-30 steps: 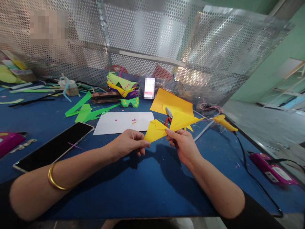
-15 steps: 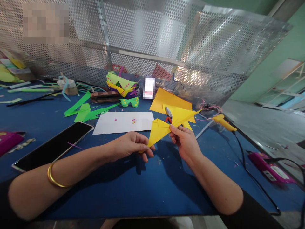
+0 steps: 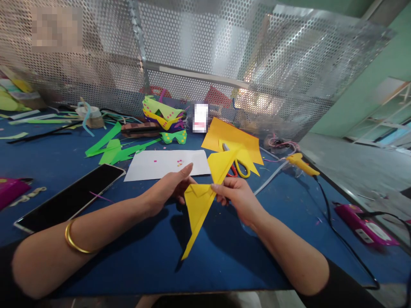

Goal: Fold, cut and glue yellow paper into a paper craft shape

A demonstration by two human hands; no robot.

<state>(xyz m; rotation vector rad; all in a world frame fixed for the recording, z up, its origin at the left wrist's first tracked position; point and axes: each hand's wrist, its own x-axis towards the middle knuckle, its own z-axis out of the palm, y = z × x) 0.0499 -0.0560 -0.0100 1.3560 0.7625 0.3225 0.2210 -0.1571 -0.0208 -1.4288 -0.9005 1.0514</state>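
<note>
A folded yellow paper piece [image 3: 201,205] hangs slantwise over the table, with a narrow middle and two flared ends. My right hand [image 3: 237,194] pinches it at the narrow middle between thumb and fingers. At the paper's left edge is my left hand [image 3: 167,188], its thumb raised and apart from the paper. The fingers of that hand curl near the edge and are partly hidden. Just behind the paper lie scissors [image 3: 243,168] with red and yellow handles, on orange-yellow paper sheets [image 3: 253,145].
A white sheet [image 3: 141,164] with tiny paper bits lies behind my left hand. Further left are a dark flat tablet-like panel [image 3: 73,194] and green paper strips [image 3: 111,149]. Decorated paper masks [image 3: 163,113] stand at the back. A yellow glue gun [image 3: 302,164] with a cord lies right.
The yellow paper has swung so its left end points down toward me. My left hand has let go of the tip and moved up and left; my right hand has shifted left.
</note>
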